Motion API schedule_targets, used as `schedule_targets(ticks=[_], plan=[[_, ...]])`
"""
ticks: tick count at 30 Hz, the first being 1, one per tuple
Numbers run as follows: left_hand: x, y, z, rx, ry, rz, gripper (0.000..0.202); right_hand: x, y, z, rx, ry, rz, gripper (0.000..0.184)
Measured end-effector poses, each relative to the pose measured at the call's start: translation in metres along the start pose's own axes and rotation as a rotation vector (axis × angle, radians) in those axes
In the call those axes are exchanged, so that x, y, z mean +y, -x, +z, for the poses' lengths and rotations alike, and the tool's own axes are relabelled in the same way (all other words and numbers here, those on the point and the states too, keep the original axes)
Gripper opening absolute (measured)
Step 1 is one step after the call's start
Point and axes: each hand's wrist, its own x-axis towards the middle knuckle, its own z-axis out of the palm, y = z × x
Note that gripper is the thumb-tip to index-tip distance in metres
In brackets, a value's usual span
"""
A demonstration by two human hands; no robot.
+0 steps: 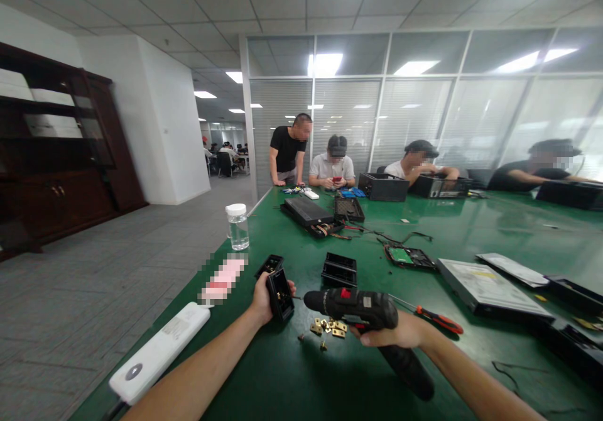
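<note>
My left hand is closed around a small black plastic housing, tilted up on its end, with brass-coloured parts inside. Gripped in my right hand is a black cordless drill, pointing left. Its bit reaches close to the housing; whether it touches cannot be made out. Below the drill, brass pieces and a few screws lie loose on the green table. Another black housing sits behind my left hand, and a black compartmented case stands beyond the drill.
A screwdriver with an orange and black handle lies right of the drill. On the left are a white power strip and a water bottle. A flat metal drive lies to the right. Several people sit or stand across the table.
</note>
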Motion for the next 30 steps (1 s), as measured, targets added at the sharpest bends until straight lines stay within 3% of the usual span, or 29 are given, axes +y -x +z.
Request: schedule_targets(ticks=[16,30], plan=[[0.0025,0.0043,0.0054,0.016,0.012,-0.042,0.041,-0.0048,-0.0019,0.0011,-0.034,-0.125,-0.112,0.024],[0.0028,0.0041,0.0056,0.036,0.016,-0.069,0.043,-0.0001,0.0000,0.0006,-0.028,-0.004,-0.034,0.025]])
